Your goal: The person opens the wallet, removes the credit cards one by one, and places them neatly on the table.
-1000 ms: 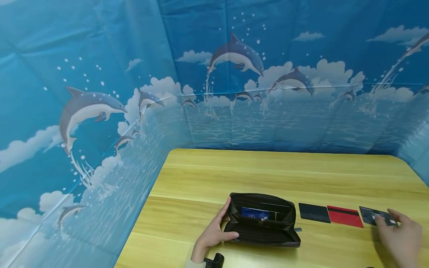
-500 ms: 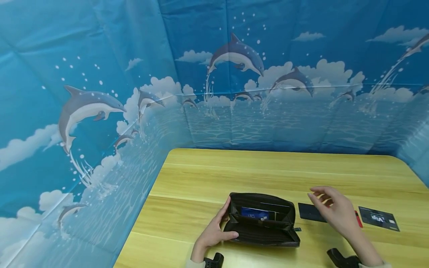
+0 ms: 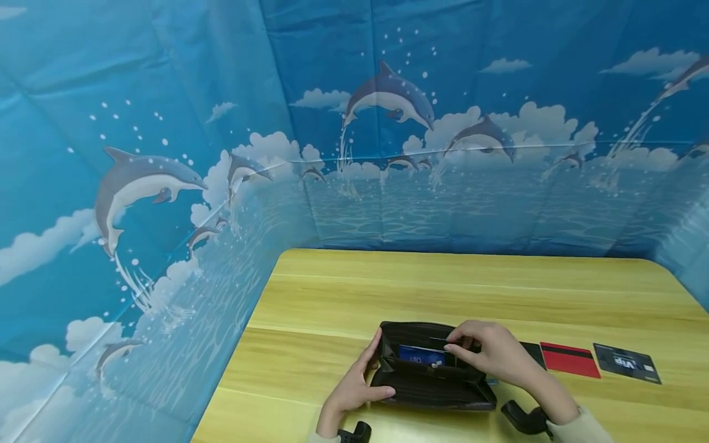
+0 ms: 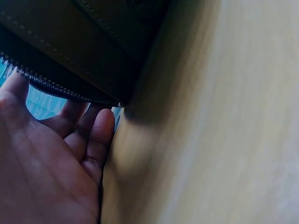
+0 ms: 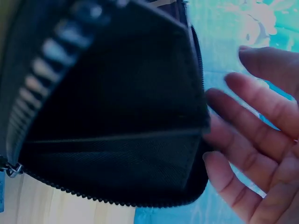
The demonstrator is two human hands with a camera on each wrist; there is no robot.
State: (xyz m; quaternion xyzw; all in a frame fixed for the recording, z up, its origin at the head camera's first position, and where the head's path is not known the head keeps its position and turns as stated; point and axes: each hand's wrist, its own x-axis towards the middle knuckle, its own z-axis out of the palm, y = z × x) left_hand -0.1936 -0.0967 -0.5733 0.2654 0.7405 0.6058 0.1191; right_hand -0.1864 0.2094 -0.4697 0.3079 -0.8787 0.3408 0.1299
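The black wallet (image 3: 432, 366) is lying unzipped on the table (image 3: 443, 283), toward its near edge. The left hand (image 3: 354, 384) is gripping the wallet's end at 9 o'clock, thumb and fingers (image 4: 96, 135) curled around it. The right hand (image 3: 493, 354) is reaching in from 3 o'clock, fingers together pinching a thin card (image 3: 445, 339) above a blue card (image 3: 421, 355). At 3 o'clock, a dark card (image 3: 534, 354), red card (image 3: 569, 359) and VIP card (image 3: 627, 362) are lying in a row.

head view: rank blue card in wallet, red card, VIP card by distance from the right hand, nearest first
From the right hand:
1. Blue card, in the wallet's pocket, just left of the fingertips.
2. Red card, flat on the table to the right.
3. VIP card, rightmost on the table.
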